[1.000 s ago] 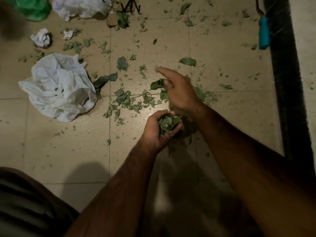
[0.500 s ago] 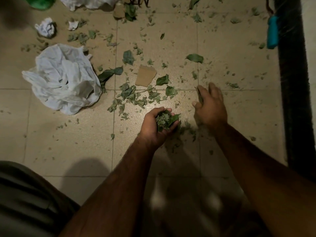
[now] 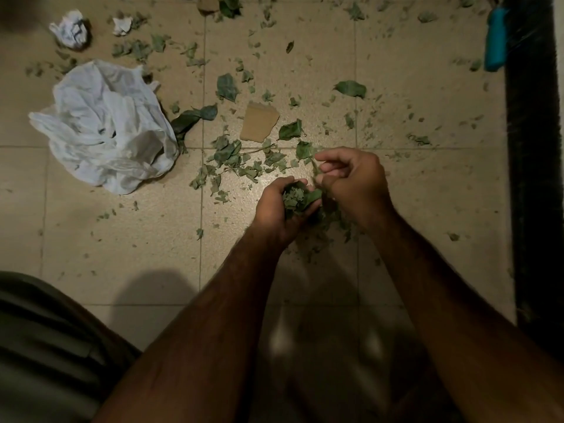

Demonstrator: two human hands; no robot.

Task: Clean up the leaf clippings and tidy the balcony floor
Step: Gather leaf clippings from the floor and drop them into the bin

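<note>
From the head camera, the person's left hand (image 3: pixel 282 209) is cupped, its fingers curled round a bunch of leaves (image 3: pixel 297 197) held just above the tiled floor (image 3: pixel 122 239). The right hand (image 3: pixel 355 181) sits just beside it, fingers curled inward and pinching a thin leaf (image 3: pixel 315 170) over the bunch. More leaf clippings (image 3: pixel 236 161) lie scattered on the floor beyond the hands, thickest near a scrap of cardboard (image 3: pixel 258 122). A crumpled white plastic bag (image 3: pixel 103 126) lies to the left, a ball of paper (image 3: pixel 71 30) further off, and a blue object (image 3: pixel 496 41) lies by the dark strip at the right.
</note>
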